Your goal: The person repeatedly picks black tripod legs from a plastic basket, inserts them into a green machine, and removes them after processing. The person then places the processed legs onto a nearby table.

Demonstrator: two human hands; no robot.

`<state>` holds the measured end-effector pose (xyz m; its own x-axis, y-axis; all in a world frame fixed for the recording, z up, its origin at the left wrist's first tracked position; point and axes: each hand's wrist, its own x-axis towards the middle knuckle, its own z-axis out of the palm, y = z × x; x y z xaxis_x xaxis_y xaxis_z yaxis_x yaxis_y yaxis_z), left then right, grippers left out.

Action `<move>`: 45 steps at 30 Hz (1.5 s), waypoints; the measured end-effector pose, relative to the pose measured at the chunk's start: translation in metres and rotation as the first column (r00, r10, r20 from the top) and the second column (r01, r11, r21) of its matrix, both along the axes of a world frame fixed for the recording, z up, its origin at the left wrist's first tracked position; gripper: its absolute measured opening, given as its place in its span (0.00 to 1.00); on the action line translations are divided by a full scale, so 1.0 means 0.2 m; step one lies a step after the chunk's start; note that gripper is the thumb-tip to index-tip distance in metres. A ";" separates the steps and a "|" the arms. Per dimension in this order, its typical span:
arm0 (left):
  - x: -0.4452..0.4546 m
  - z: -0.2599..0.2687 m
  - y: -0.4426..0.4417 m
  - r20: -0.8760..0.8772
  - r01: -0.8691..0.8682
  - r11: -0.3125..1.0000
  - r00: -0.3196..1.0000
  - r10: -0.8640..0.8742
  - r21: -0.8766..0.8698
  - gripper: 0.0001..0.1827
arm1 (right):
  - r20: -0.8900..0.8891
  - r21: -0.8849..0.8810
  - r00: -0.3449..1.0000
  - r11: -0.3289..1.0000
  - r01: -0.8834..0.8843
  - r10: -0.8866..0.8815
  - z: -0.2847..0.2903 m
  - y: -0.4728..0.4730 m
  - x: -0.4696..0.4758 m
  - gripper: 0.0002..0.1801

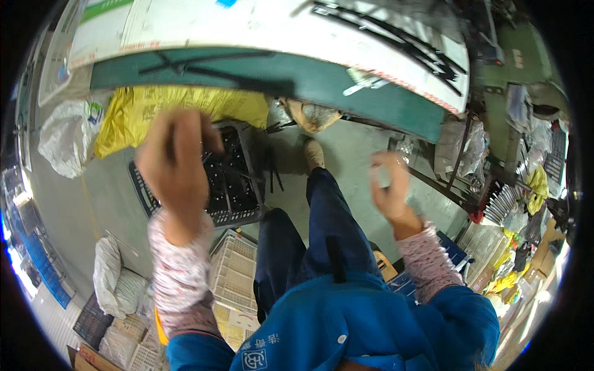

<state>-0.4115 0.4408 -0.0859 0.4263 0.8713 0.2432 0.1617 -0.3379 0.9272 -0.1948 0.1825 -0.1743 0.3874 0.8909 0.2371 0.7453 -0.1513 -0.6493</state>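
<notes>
My left hand (178, 162) is raised, blurred, above a black plastic crate (236, 195) that holds dark parts; its fingers are bent, and whether anything is between them cannot be told. My right hand (390, 183) hovers over the floor with thumb and fingers curved apart and nothing seen in it. Beyond both hands stands a green-edged workbench (320, 97) covered with white sheeting (241, 28). Long black metal strips (394, 39) lie at its right end. A small pale metal piece (364, 83) rests at the bench's near edge. Thin dark strips (185, 65) also lie along the green edge.
A yellow sack (125, 120) and a white plastic bag (69, 139) sit under the bench at left. Pale plastic crates (236, 269) stand beside my left leg. At right, a dark metal bar (431, 188) runs low near stacked metal parts (503, 204).
</notes>
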 end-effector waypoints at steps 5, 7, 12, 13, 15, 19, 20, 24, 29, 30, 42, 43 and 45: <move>-0.81 -1.12 -0.66 -0.419 -0.347 0.795 0.899 0.130 -0.497 0.09 | -0.490 -0.590 0.871 0.736 -0.332 0.000 -1.27 -0.09 -0.53 0.12; -1.00 -1.35 -0.92 -0.510 -0.495 0.669 0.837 0.196 -0.555 0.04 | -0.329 -0.736 0.934 0.582 -0.345 0.139 -1.81 -0.05 -0.58 0.14; -1.12 -1.77 -0.69 -0.682 -0.311 0.949 0.706 0.190 -0.058 0.22 | -0.004 -0.732 0.957 0.652 -0.200 0.289 -3.03 0.27 -0.47 0.26; -1.06 -1.85 -0.60 -0.732 -0.323 0.946 0.653 0.192 -0.040 0.28 | 0.183 -0.636 0.956 0.769 -0.061 0.228 -3.20 0.34 -0.47 0.23; -0.99 -2.01 -0.57 -0.592 -0.474 0.762 0.792 0.149 -0.442 0.35 | 0.457 -0.319 0.869 0.947 -0.037 0.188 -3.42 0.47 -0.42 0.18; -0.89 -2.17 -0.72 -0.769 -0.390 0.895 0.633 0.090 -0.217 0.48 | 0.427 -0.613 0.829 0.789 -0.027 0.360 -3.45 0.47 -0.40 0.12; -0.83 -2.17 -0.68 -0.766 -0.399 0.885 0.637 0.080 -0.239 0.47 | 0.374 -0.625 0.848 0.778 -0.068 0.375 -3.48 0.43 -0.39 0.11; -0.83 -2.33 -0.59 -0.726 -0.459 0.862 0.665 0.175 -0.213 0.41 | -0.058 -0.528 0.992 0.840 -0.127 0.114 -3.37 0.25 -0.47 0.14; -0.89 -2.26 -0.63 -0.483 -0.530 0.596 0.837 0.256 -0.603 0.37 | -0.064 -0.769 0.997 0.635 -0.077 0.044 -3.10 0.04 -0.85 0.15; -0.92 -2.20 -0.61 -0.540 -0.516 0.614 0.825 0.168 -0.597 0.38 | -0.061 -0.721 0.997 0.689 -0.079 0.050 -3.07 0.02 -0.94 0.15; -1.46 -1.94 -0.28 -0.804 0.307 0.915 0.455 -0.383 -0.262 0.38 | -0.178 -0.847 0.982 0.518 -0.120 -0.063 -2.89 0.12 -1.13 0.19; -1.46 -1.99 -0.21 -0.795 0.350 0.915 0.487 -0.361 -0.202 0.37 | -0.181 -0.872 0.979 0.477 -0.114 -0.098 -2.92 0.08 -1.16 0.19; -1.38 -2.09 -0.04 -0.814 0.457 0.874 0.438 -0.381 -0.163 0.36 | -0.204 -0.765 0.939 0.644 0.022 -0.275 -3.07 -0.06 -1.26 0.19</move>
